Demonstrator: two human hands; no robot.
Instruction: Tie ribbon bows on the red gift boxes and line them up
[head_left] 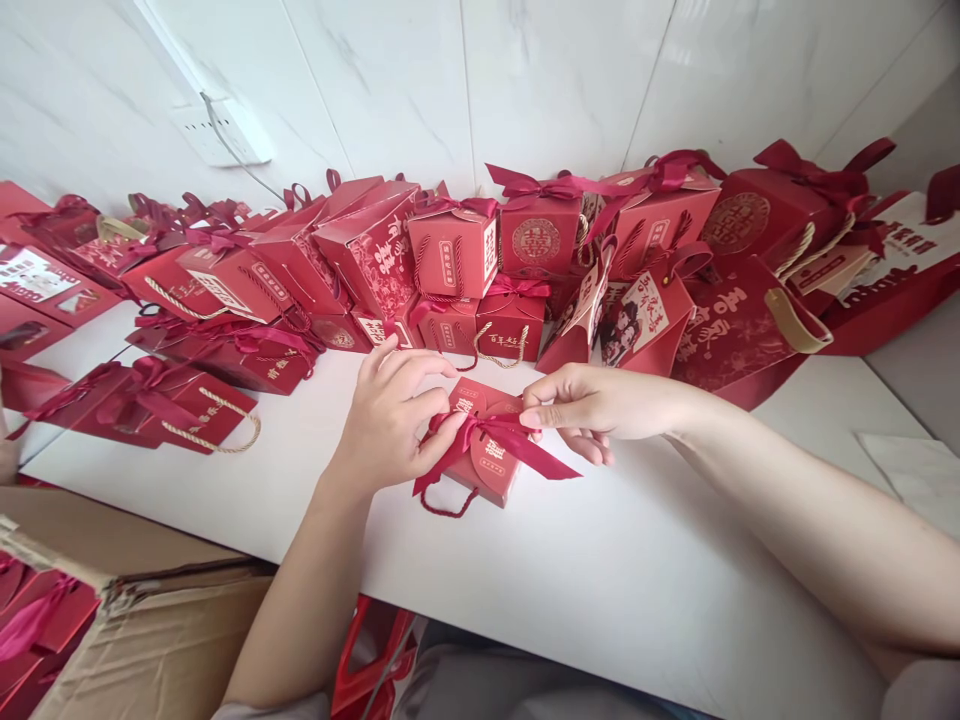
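Observation:
A small red gift box (491, 487) lies on the white table, with a dark red cord handle at its near left side. Across its top runs a dark red ribbon (544, 457) tied in a bow, one tail reaching out to the right and another to the left. My left hand (401, 415) pinches the bow's left loop between thumb and forefinger. On the other side, my right hand (581, 405) pinches the right loop, its other fingers curled beneath. Parts of both loops are hidden behind my fingers.
Many red gift boxes (454, 255) with ribbons and rope handles stand stacked along the tiled wall. More boxes (199, 405) sit at the left on the white table (600, 580). An open cardboard box (165, 640) holding red boxes stands at the lower left. A wall socket (225, 130) has a cable.

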